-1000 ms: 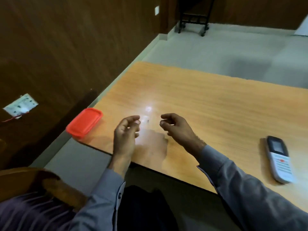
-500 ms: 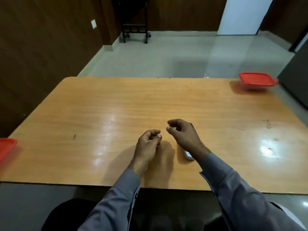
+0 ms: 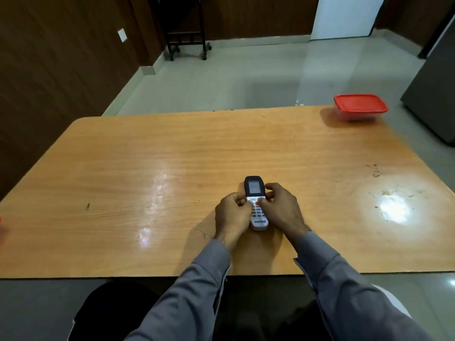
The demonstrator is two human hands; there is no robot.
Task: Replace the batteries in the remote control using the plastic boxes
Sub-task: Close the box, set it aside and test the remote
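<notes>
White remote point(image 3: 258, 219), black top, orange button; red-lidded box point(image 3: 360, 107); orange-brown wood-grain table point(image 3: 172, 168); grey sleeves point(image 3: 197, 291).

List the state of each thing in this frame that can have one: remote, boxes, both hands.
remote control: face up on the table, gripped from both sides, battery side hidden.
plastic box: red lid on, at the far right corner, untouched.
left hand: grips the remote's left side.
right hand: grips the remote's right side.

White-and-black remote control point(image 3: 256, 205) face-up near table's front; red-lidded box point(image 3: 360, 107) far-right.
</notes>
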